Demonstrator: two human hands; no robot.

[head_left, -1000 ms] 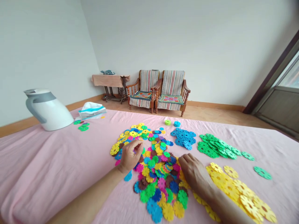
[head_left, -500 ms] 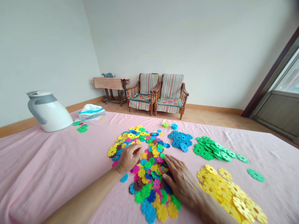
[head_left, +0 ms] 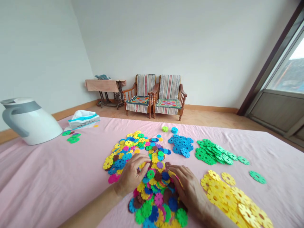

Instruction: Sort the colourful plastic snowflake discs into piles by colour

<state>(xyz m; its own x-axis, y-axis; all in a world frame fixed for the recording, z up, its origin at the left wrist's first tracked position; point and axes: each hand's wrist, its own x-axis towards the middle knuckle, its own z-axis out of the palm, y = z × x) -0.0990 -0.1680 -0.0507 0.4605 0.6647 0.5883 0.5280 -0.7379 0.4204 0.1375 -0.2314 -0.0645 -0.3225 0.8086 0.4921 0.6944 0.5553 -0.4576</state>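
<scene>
A mixed heap of flat plastic snowflake discs (head_left: pixel 152 164) in yellow, blue, green, pink and brown lies on the pink tablecloth (head_left: pixel 47 180). My left hand (head_left: pixel 132 174) rests on the heap's left side, fingers curled down onto the discs. Over the middle right of the heap my right hand (head_left: pixel 187 188) lies palm down, fingers reaching into the discs. Whether either hand pinches a disc is hidden. Sorted piles lie to the right: blue discs (head_left: pixel 180 145), green discs (head_left: pixel 213 152) and yellow discs (head_left: pixel 235 198).
A white kettle (head_left: pixel 28 120) stands at the far left. A tissue pack (head_left: pixel 82 118) and a few green discs (head_left: pixel 72 136) lie near it. One green disc (head_left: pixel 257 176) lies apart at the right. Two striped wooden chairs (head_left: pixel 154 95) and a small table (head_left: pixel 104 85) stand beyond.
My right hand has moved left from beside the yellow pile onto the mixed heap. My left hand has dropped lower and flatter onto the discs. The camera has shifted a little to the right.
</scene>
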